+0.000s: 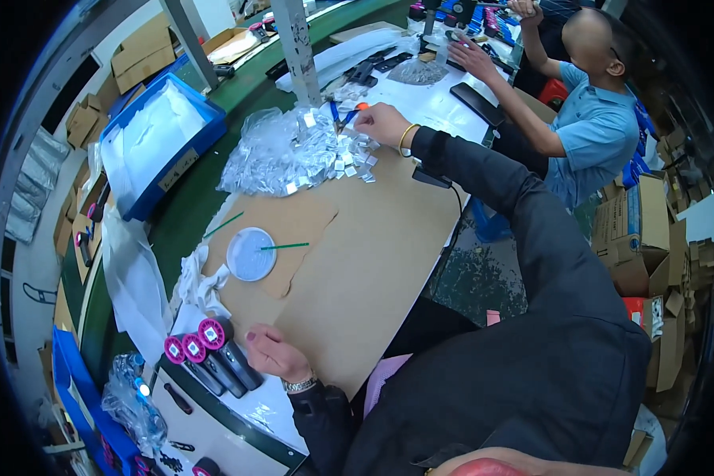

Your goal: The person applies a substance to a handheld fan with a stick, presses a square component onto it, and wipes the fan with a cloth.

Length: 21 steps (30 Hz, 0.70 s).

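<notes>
My right hand (384,125) is stretched far over the work board, its fingers drawn together at the edge of a heap of clear plastic bags (266,151) with small white squares. Whatever it may be pinching is too small to make out. Beside those fingertips lie blue-handled pliers (343,119) and a small orange object (362,105). Near the front of the table my left hand (279,354) is closed with curled fingers; I cannot see anything named in it. Just left of it rest three dark grey cylindrical devices (222,361) with magenta ends, side by side.
A round white dish (251,254) with a green stick (285,246) across its rim sits on brown cardboard (305,230). White cloth (194,285) lies beside it. A blue bin (174,170) stands far left. Across the table's far right, a person in a light blue shirt (599,127) works.
</notes>
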Each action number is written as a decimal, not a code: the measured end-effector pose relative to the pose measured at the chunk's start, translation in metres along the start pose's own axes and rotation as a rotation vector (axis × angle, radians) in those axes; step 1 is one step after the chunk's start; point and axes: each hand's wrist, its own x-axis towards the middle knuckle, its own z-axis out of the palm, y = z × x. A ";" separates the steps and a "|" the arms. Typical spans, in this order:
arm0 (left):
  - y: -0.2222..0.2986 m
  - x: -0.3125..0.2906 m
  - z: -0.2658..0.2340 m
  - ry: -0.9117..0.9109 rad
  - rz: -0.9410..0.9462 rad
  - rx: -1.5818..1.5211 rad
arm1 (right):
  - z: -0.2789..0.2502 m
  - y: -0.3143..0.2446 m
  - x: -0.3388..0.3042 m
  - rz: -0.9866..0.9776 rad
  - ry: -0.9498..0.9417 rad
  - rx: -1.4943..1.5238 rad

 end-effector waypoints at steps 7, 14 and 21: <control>0.003 -0.002 -0.002 -0.008 -0.012 0.000 | 0.022 -0.019 0.005 0.023 -0.042 -0.488; 0.001 -0.003 -0.004 0.000 -0.026 -0.010 | 0.014 -0.029 -0.013 -0.086 -0.200 -0.465; 0.003 0.000 -0.005 -0.001 -0.011 -0.007 | 0.006 -0.031 -0.008 0.034 -0.093 -0.212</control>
